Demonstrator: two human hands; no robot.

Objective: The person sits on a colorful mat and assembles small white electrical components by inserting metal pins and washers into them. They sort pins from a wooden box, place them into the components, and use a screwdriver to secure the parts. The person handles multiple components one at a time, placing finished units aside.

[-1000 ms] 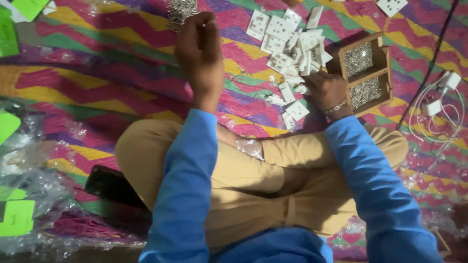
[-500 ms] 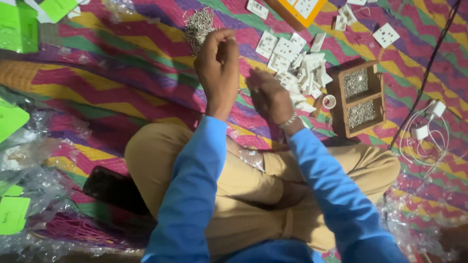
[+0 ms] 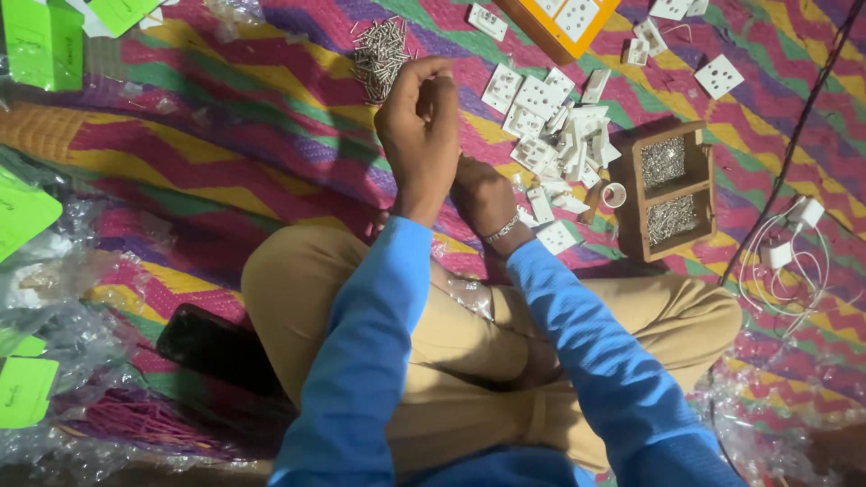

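Observation:
My left hand (image 3: pixel 419 135) is raised over the striped mat (image 3: pixel 225 117), thumb and fingers pinched around a small part that they mostly hide. My right hand (image 3: pixel 483 194), with a bracelet on the wrist, is tucked close under and behind the left one; its fingers are hidden. Just right of both hands lies a heap of white socket plates (image 3: pixel 559 126). A loose pile of metal screws (image 3: pixel 379 54) lies on the mat above my left hand. A wooden two-compartment box of screws (image 3: pixel 672 189) stands further right.
I sit cross-legged in tan trousers (image 3: pixel 307 298). A black phone (image 3: pixel 212 347) lies by my left knee, with crumpled clear plastic (image 3: pixel 63 307) and green cards (image 3: pixel 41 41) on the left. A white charger and cable (image 3: pixel 794 243) lie at right, an orange tray (image 3: pixel 564 22) at the top.
My right hand left the socket plates by the wooden box and came leftward up against my left hand. The left hand stayed raised and pinched.

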